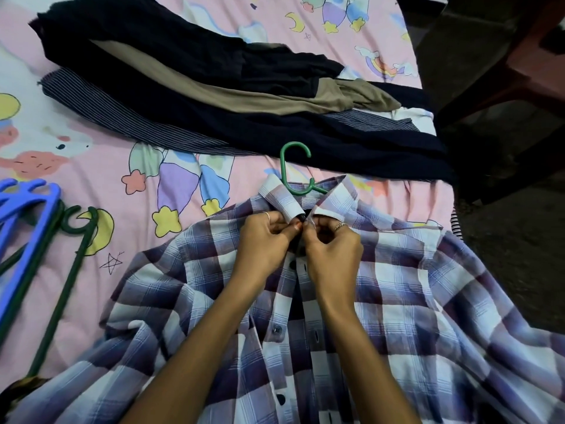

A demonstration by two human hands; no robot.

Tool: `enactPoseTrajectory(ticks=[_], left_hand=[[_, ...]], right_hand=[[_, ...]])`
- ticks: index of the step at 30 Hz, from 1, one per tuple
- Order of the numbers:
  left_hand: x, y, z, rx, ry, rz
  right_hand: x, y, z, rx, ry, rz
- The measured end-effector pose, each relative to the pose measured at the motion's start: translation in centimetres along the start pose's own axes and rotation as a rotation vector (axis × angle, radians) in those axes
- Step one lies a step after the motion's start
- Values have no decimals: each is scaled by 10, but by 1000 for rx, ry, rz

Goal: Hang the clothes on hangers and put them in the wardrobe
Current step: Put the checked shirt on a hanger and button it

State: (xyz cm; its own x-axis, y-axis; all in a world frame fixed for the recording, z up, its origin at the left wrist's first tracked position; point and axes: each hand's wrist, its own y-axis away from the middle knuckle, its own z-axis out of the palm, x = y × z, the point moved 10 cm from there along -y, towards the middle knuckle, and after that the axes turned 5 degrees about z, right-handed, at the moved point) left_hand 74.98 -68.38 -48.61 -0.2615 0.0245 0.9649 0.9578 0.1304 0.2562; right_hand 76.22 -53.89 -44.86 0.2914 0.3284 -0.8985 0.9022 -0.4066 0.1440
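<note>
Your forearms reach up over the plaid shirt (397, 301), which lies face up on the bed (91, 166) with a green hanger (290, 169) already inside it, hook poking out past the collar (284, 200). Both hands meet at the top button: your left hand (263, 240) pinches one placket edge just under the collar, your right hand (331, 246) pinches the other, fingers curled tight against each other. Hold the buttonhole side flat and steady, then push the button through edge first (tilting it helps on stiff cloth), and keep the collar points even so the shirt sits square on the hanger. One fastened button near the neck should be enough to stop it sliding off on the way to the wardrobe, which is not in view. More clothes (244, 102) wait folded beyond the hook, and spare hangers (36, 240) lie at your left. No label, brand or readable writing shows anywhere; the bed has only cartoon shapes.
</note>
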Motion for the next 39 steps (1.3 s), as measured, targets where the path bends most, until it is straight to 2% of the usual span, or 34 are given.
enactPoseTrajectory(ticks=[5, 9, 15, 18, 23, 29, 39], left_hand=[[-4, -2, 4, -35, 21, -25], [-9, 1, 6, -42, 133, -73], [-12, 2, 8, -30, 249, -133], [-13, 2, 6, -9, 267, -130], [-12, 1, -2, 61, 226, -59], [5, 2, -16, 187, -125, 111], [-11, -2, -11, 95, -6, 22]], right_hand=[[6, 0, 1, -17, 13, 3], [7, -1, -1, -32, -30, 12], [11, -1, 4, -107, -154, 65], [8, 2, 9, -167, -127, 48], [16, 4, 14, -182, -101, 61], [18, 1, 22, -195, -131, 114], [21, -7, 26, -267, -94, 133]])
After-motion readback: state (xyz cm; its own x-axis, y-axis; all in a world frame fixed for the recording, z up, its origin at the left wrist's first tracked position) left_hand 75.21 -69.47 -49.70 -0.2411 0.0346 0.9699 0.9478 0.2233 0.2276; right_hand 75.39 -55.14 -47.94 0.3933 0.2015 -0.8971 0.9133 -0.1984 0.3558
